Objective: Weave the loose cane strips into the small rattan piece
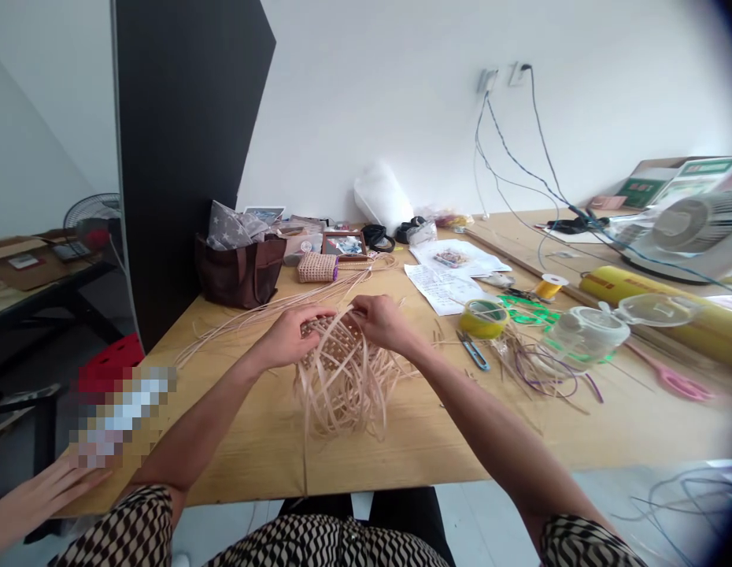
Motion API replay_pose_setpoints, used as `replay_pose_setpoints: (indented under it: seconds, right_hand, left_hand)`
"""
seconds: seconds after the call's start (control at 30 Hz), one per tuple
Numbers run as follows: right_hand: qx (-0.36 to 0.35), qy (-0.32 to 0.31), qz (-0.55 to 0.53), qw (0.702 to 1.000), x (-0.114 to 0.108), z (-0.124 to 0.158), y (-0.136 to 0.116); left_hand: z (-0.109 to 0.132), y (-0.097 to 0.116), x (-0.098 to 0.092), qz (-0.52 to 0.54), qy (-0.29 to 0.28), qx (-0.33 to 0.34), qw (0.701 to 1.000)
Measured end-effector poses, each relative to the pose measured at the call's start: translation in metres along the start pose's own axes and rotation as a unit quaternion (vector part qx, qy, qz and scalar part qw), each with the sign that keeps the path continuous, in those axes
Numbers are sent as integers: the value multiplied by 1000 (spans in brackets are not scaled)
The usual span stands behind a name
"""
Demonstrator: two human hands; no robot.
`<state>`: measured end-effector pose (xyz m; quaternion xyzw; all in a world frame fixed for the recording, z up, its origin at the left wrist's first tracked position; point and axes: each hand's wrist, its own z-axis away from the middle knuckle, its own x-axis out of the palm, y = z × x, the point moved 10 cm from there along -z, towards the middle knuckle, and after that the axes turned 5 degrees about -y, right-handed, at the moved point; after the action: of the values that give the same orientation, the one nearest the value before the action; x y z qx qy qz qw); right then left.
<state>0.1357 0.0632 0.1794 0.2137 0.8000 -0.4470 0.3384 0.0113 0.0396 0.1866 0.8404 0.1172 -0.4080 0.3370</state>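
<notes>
Here, the half-woven basket (342, 370) sits on the wooden worktop (253, 441) directly in front of the person, its unwoven cane strips spilling toward the near edge. The left hand (289, 335) curls over the basket's left rim, its grip closed on the weave. The right hand (382, 319) is at the right rim, its grip pinched shut on strips there. Holding it from both sides likely keeps the springy cane from shifting.

Right of the basket lie blue-handled snips (473, 351) and a yellow tape roll (482, 317), probably kept within easy reach. Behind the basket are a small woven pouch (317, 268) and a brown tote bag (239, 272). Far left of the basket, another person's hand (41, 488) rests by the worktop's corner. Printed sheets (442, 287) behind and right of the basket carry text too small to read.
</notes>
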Motion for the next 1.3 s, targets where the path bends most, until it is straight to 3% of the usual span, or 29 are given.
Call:
replay_pose_setpoints:
  seconds: [0.17, 0.33, 0.5, 0.7, 1.03, 1.3]
  right_hand:
    - [35, -9, -47, 998, 9, -2, 11]
    - [8, -22, -69, 997, 17, 3, 10]
    - [-25, 7, 10, 1000, 11, 9, 4]
    - [-42, 4, 116, 992, 11, 7, -2]
    - [-69, 32, 73, 994, 6, 7, 4]
    - [-99, 16, 141, 985, 11, 5, -12]
  left_hand:
    - [-10, -14, 12, -31, 6, 1, 1000]
    - [-13, -22, 18, -11, 32, 19, 999]
    - [-13, -29, 21, 35, 40, -10, 999]
    - [-18, -23, 26, 26, 50, 17, 998]
    - [-23, -26, 19, 50, 71, 19, 996]
    - [-19, -31, 16, 79, 136, 10, 988]
